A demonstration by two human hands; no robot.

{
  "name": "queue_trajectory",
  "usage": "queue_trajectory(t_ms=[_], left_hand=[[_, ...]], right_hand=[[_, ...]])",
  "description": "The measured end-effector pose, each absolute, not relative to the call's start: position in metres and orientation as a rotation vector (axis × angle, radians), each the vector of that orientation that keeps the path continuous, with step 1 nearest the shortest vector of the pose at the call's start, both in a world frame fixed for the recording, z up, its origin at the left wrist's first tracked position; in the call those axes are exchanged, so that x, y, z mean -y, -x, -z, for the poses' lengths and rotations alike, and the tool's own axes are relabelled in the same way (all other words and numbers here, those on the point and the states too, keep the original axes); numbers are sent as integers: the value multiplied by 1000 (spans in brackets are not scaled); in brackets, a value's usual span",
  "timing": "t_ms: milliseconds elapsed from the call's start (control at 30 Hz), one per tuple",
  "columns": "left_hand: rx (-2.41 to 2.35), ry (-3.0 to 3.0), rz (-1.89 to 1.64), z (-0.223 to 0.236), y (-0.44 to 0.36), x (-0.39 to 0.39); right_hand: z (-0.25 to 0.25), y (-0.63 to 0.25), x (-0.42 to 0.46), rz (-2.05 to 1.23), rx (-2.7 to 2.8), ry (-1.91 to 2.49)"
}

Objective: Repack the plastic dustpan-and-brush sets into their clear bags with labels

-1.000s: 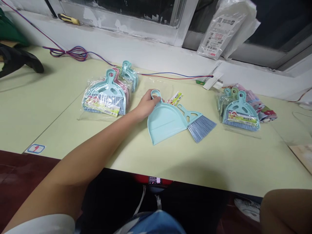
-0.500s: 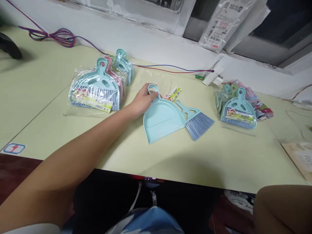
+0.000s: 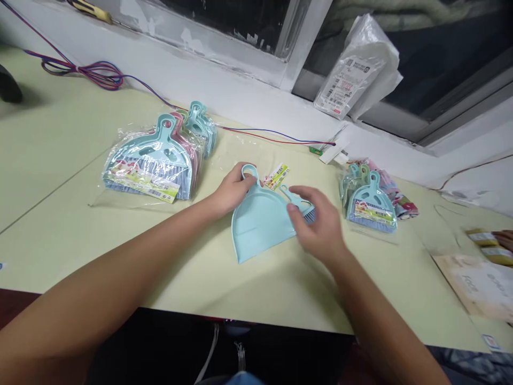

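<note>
My left hand (image 3: 233, 191) is closed around the looped handle of a light-blue dustpan (image 3: 260, 223), which lies on the table with its wide edge toward me. Just right of the pan is a small matching hand brush (image 3: 295, 199) with grey-blue bristles. Over it hovers my right hand (image 3: 323, 227), thumb and fingers apart, hiding most of the bristles; whether it touches the brush I cannot tell. A printed label card (image 3: 276, 176) lies behind the dustpan and brush.
Bagged dustpan sets (image 3: 150, 155) stand at the left, with more bagged sets (image 3: 372, 203) at the right. A coiled red-blue cable (image 3: 100, 75) runs along the wall. A plastic-wrapped packet (image 3: 347, 80) leans at the window. A printed paper sheet (image 3: 473, 283) lies at far right.
My right hand has come in from the lower right to the brush, fingers apart. My left hand still holds the dustpan handle. The camera view has shifted a little.
</note>
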State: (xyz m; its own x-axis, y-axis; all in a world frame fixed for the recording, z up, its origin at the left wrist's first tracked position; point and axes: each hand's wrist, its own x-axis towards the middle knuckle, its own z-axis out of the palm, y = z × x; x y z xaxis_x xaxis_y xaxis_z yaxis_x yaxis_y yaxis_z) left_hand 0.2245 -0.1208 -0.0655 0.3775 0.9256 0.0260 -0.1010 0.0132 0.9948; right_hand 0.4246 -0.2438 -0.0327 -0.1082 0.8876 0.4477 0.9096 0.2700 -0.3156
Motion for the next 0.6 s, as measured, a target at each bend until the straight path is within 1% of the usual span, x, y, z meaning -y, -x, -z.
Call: queue_trajectory(t_ms=[67,167,333,433,533,600], left_hand=[[-834,-1320,-954,66,-223,120],[-890,-1475,-890,68,-218,115],[-1104,-2121,-792,66,-205,108],[-1177,-2322,-611,56,-201,113],[-1236,-2379,-366,44,-200,118],[-1244,-2367,-299,39,-200,119]], right_hand=[[41,-437,238,29,2026,1618],[56,-461,226,-55,1947,1768],[73,-477,210,-122,1901,1959],[78,-471,205,-127,1858,1986],[80,-469,203,-131,1805,1980],[77,-473,204,-122,1785,1970]])
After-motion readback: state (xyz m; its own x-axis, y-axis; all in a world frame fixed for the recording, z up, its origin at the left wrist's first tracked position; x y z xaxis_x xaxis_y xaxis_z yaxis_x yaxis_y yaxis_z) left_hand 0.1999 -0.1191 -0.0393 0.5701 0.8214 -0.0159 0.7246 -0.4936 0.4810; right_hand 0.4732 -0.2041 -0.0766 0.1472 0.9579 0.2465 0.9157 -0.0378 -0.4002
